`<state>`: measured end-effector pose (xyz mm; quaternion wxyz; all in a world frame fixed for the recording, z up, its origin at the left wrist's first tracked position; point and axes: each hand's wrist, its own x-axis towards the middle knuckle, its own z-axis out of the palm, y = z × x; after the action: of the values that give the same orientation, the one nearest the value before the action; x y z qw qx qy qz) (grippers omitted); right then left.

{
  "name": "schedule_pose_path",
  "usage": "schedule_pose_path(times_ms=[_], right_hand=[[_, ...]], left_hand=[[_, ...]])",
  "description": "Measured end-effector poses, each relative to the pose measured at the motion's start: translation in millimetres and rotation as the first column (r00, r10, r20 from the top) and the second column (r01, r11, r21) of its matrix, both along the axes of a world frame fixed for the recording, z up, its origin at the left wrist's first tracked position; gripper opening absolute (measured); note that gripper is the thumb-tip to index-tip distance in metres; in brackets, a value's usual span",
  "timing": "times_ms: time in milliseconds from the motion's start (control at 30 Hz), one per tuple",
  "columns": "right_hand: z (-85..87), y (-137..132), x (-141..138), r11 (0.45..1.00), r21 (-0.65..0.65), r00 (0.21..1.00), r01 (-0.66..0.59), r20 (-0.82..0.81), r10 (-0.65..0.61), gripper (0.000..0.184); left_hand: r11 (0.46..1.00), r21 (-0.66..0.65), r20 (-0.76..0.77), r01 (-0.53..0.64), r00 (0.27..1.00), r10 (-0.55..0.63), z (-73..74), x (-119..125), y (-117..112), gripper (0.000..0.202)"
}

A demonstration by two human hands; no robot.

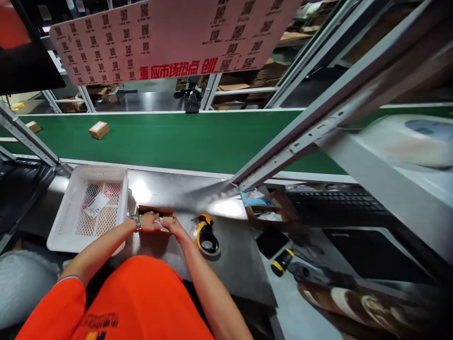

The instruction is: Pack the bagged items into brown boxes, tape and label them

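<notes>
A small brown cardboard box [153, 242] sits open on the metal bench in front of me. My left hand [147, 221], with a metal watch on the wrist, reaches over the box opening. Its fingers are bent over a small whitish-pink item [161, 222], whose kind I cannot make out. My right hand [175, 228] closes on the box's right side, its fingertips by the same item. To the right of the box lies a yellow and black tape dispenser [206, 236]. A white plastic basket [61, 231] stands to the left, holding a white labelled packet [96, 205].
Beyond the metal bench [233, 259] runs a green conveyor belt [177, 141] carrying a small carton [99, 130]. At right are a slanted metal post [293, 146], an open box of packets [265, 210] and a black-and-yellow scanner [282, 262]. A pink QR-code board [177, 38] hangs above.
</notes>
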<state>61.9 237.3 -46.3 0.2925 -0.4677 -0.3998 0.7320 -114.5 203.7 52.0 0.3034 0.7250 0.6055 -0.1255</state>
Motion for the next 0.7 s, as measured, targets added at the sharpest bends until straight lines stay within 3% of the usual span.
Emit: schedule_pose_path(times_ms=[100,233,367,533,600,700], right_hand=[[-2.4,0.0,1.3,1.000,-0.017,1.000,-0.008,0.027,0.008,0.054],[-6.4,-0.7,3.7,1.000,-0.019,0.999,0.013,0.043,-0.012,0.054],[-10.8,-1.0,3.1,1.000,-0.026,0.998,0.016,0.066,-0.015,0.058],[-15.1,-3.8,3.8,1.000,-0.020,0.997,0.021,0.076,-0.020,0.059],[-15.2,-6.3,4.9,1.000,-0.014,0.996,0.028,0.082,-0.027,0.059],[-13.7,-11.0,6.6,1.000,-0.011,0.997,0.019,0.076,-0.018,0.057]], left_hand=[[0.983,0.172,0.085,-0.062,0.995,0.048,2.1,-10.4,-26.8,0.055],[0.887,0.434,0.060,-0.157,0.988,0.145,-5.3,-40.1,-70.7,0.085],[0.911,0.383,-0.060,-0.157,0.979,0.194,-17.0,-87.5,-99.3,0.104],[0.908,0.356,0.018,-0.220,0.973,0.228,-14.4,-137.5,-115.8,0.093],[0.892,0.338,0.076,-0.301,0.953,0.293,-15.0,-133.4,-113.8,0.086],[0.889,0.270,0.188,-0.369,0.926,0.327,-25.5,-96.6,-102.6,0.072]])
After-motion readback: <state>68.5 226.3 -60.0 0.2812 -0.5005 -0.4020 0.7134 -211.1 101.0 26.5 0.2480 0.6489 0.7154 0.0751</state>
